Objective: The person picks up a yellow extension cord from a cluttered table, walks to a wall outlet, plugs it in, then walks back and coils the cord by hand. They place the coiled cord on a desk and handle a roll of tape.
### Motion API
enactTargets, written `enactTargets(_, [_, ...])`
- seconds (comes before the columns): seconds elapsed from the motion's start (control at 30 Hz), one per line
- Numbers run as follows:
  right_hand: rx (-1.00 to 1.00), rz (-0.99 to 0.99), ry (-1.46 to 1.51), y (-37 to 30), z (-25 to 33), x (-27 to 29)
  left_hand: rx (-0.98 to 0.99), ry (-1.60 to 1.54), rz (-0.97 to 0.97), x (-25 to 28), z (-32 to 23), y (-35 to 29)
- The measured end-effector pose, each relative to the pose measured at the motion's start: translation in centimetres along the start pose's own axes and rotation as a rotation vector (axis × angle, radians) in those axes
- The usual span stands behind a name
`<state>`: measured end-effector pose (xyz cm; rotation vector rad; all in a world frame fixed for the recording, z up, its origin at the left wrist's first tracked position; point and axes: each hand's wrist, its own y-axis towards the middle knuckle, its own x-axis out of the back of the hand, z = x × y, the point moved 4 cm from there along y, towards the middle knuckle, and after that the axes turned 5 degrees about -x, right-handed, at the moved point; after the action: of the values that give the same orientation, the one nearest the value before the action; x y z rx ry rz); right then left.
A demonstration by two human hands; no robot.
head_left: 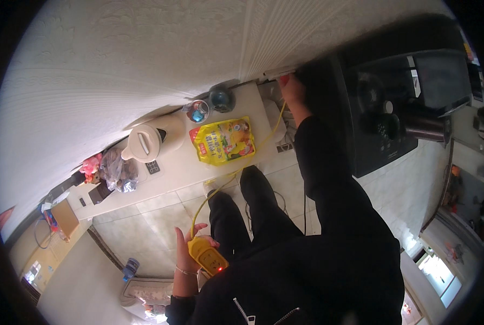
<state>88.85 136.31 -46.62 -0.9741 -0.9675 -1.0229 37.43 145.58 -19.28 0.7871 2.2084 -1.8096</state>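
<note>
Yellow extension socket (208,255) lies in the left hand (183,254), low in the view and in front of the dark clothing. The fingers of that hand are curled about its upper end, with some fingertips spread apart from one another, and a red light glows near its lower end. A thin bracelet (186,271) circles the wrist. From the socket, a yellow cord (200,207) arcs past the knees, crosses the white countertop (185,172) and reaches up beside the right wrist.

The right hand (293,93) stretches to the wall next to a tall black appliance (385,103), at a small red thing (283,80); whether its fingers are closed on that cannot be told.

On the countertop, a yellow pouch (224,142) lies flat just beside the cord. Behind it, near the wall, stand two glass containers, then a cream kettle (144,143) to the left, with a clear plastic bag (120,170) and a pink toy (92,163) farther along. Pale floor tiles (155,222) spread below.
</note>
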Motion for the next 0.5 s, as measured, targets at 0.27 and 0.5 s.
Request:
enactTargets(0.27, [0.076, -0.132, 0.294, -2.9, -0.5, 3.5, 0.010, 0.005, 0.001, -0.1, 0.2, -0.1])
enactTargets(0.5, [0.166, -0.085, 0.504, -12.5, 1.1, 11.6, 0.017, 0.067, 0.144, -1.0, -0.2, -0.7])
